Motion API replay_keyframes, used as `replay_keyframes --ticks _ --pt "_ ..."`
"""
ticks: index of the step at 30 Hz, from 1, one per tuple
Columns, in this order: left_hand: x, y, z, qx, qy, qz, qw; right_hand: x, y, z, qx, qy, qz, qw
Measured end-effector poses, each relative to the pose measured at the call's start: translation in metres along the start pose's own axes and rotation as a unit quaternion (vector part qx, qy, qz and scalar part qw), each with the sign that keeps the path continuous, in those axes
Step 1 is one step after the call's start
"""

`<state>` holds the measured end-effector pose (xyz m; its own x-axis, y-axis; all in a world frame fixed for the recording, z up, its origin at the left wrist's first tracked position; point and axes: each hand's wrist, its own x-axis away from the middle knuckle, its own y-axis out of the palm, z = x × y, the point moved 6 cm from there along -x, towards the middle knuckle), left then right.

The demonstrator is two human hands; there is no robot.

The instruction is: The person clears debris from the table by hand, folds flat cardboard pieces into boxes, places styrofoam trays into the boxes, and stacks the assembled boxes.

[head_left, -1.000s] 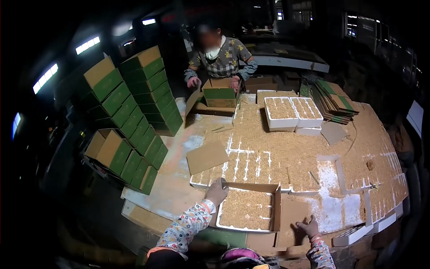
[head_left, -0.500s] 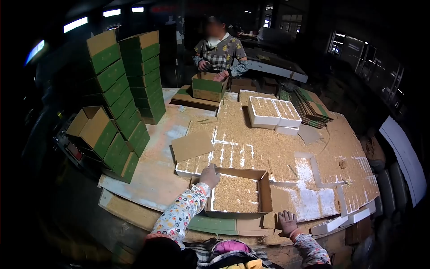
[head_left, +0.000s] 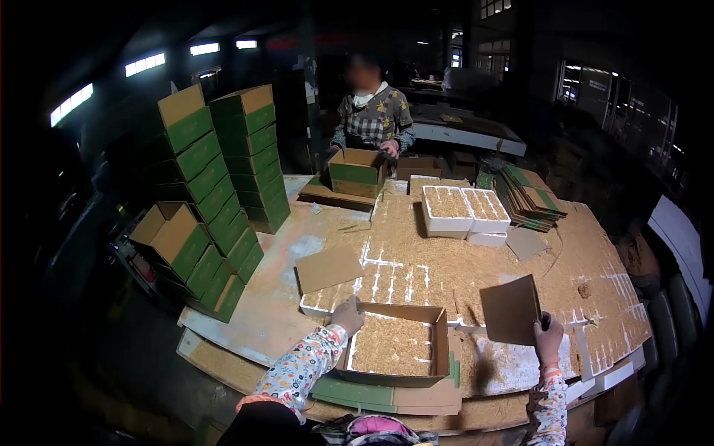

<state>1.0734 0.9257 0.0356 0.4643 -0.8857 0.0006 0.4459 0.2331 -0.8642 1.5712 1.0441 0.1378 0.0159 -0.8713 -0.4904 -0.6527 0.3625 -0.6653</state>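
My left hand (head_left: 347,317), in a dusty glove, is closed on the upper left corner of an open cardboard box (head_left: 440,348). Inside that box sits a white foam tray (head_left: 391,345) filled with brown grainy material. My right hand (head_left: 549,338) grips the lower right edge of a flat cardboard sheet (head_left: 512,311), held raised over the right part of the table. Flattened green and brown cardboard (head_left: 424,395) lies under the box, at the near edge.
Green box stacks (head_left: 199,167) stand on the left. A co-worker (head_left: 373,115) across the table handles an open box (head_left: 355,175). Filled foam trays (head_left: 446,212), folded cartons (head_left: 528,195) and a loose cardboard sheet (head_left: 329,268) lie on the table (head_left: 279,297).
My right hand has risen from the near table edge and now holds the cardboard sheet up. My left hand stays at the box corner. The co-worker's hands have shifted on their box.
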Motion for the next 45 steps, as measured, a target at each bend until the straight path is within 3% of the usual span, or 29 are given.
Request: replay_keyframes --ticks 1,3,5,7,11,12,13,15,18,19,22,25,26,28,30,32,33,34,35,36,37,38,39,40,41,42,43,44,45 --pt "0.001 0.0 0.001 0.0 -0.001 0.003 1.0 -0.017 -0.002 -0.012 -0.014 -0.04 0.063 0.997" --pt "0.002 -0.003 0.001 -0.001 -0.003 0.014 1.0 -0.043 0.038 -0.022 -0.124 -0.021 0.012 0.992" --pt "0.004 -0.003 0.0 0.021 -0.016 -0.027 0.999 -0.059 0.11 0.001 -0.26 0.144 -0.197 0.934" --pt "-0.003 -0.006 0.001 0.042 0.0 -0.048 0.998 -0.078 0.128 -0.009 -0.465 0.244 -0.186 0.83" --pt "-0.004 -0.015 -0.009 0.053 0.024 -0.037 0.998 -0.106 0.141 -0.025 -0.5 0.212 -0.023 0.839" --pt "-0.005 -0.029 -0.006 0.084 0.033 0.022 0.996 -0.112 0.127 -0.043 -0.286 0.1 0.024 0.953" --pt "0.002 -0.043 -0.004 0.115 0.04 0.076 0.99 -0.102 0.102 -0.09 -0.13 -0.144 0.105 0.975" --pt "0.016 -0.087 0.017 0.173 0.109 0.181 0.962 -0.076 0.073 -0.163 -0.162 -0.251 0.085 0.951" --pt "0.058 -0.143 0.065 0.114 0.251 0.266 0.924 -0.058 0.056 -0.177 -0.437 -0.06 0.075 0.894" --pt "0.071 -0.148 0.076 0.099 0.3 0.277 0.908 -0.04 0.064 -0.173 -0.489 0.055 -0.027 0.87" --pt "0.088 -0.105 0.094 -0.025 0.373 0.11 0.921 0.048 0.116 -0.17 -0.36 0.17 -0.251 0.882" --pt "0.087 0.026 0.049 -0.174 0.267 -0.275 0.907 0.121 0.184 -0.132 -0.116 0.035 -0.355 0.927" --pt "0.102 0.042 0.048 -0.189 0.259 -0.326 0.89 0.132 0.188 -0.137 0.008 0.036 -0.392 0.919" --pt "0.097 0.058 0.056 -0.23 0.245 -0.384 0.86 0.133 0.172 -0.189 0.103 -0.167 -0.249 0.948" --pt "0.089 0.066 0.06 -0.223 0.254 -0.383 0.859 0.136 0.173 -0.22 0.174 -0.264 -0.229 0.921" --pt "0.074 0.056 0.069 -0.173 0.228 -0.396 0.873 0.143 0.224 -0.183 0.13 -0.171 -0.531 0.82" --pt "0.061 0.078 0.059 -0.148 0.352 -0.402 0.832 0.136 0.234 -0.177 0.077 -0.158 -0.638 0.75" --pt "0.047 0.047 0.059 0.137 0.286 -0.398 0.861 0.105 0.205 -0.191 -0.108 0.0 -0.645 0.756" --pt "0.046 -0.006 0.064 0.179 0.206 -0.25 0.929 0.084 0.192 -0.175 -0.242 0.095 -0.579 0.773" --pt "0.037 -0.014 0.029 0.071 0.252 -0.019 0.965 0.057 0.174 -0.163 -0.33 0.018 -0.442 0.834" --pt "0.043 -0.054 0.018 -0.018 0.28 0.172 0.944 0.031 0.14 -0.158 -0.205 -0.093 -0.317 0.922" --pt "0.036 -0.058 -0.012 0.298 0.078 0.103 0.946 0.021 0.132 -0.13 -0.243 0.009 -0.277 0.93" --pt "0.032 -0.029 -0.062 0.441 0.007 0.135 0.887 0.024 0.15 -0.084 -0.243 0.015 -0.281 0.928" --pt "0.041 -0.02 -0.025 0.606 -0.119 -0.07 0.784 0.036 0.165 -0.072 -0.275 0.126 -0.414 0.858" --pt "0.051 0.046 -0.082 0.324 -0.215 -0.127 0.912 0.061 0.195 -0.06 -0.336 0.23 -0.536 0.74" --pt "0.063 0.063 -0.065 0.142 -0.047 -0.118 0.982 0.082 0.218 -0.058 -0.356 0.265 -0.586 0.678" --pt "0.067 0.085 -0.065 0.209 -0.071 -0.067 0.973 0.092 0.243 -0.057 -0.229 0.131 -0.602 0.753" --pt "0.067 0.077 -0.039 0.278 -0.092 -0.018 0.956 0.11 0.27 -0.048 -0.19 0.116 -0.548 0.806" --pt "0.062 0.064 -0.027 0.25 -0.098 -0.044 0.962 0.113 0.282 -0.053 -0.221 0.159 -0.559 0.783"
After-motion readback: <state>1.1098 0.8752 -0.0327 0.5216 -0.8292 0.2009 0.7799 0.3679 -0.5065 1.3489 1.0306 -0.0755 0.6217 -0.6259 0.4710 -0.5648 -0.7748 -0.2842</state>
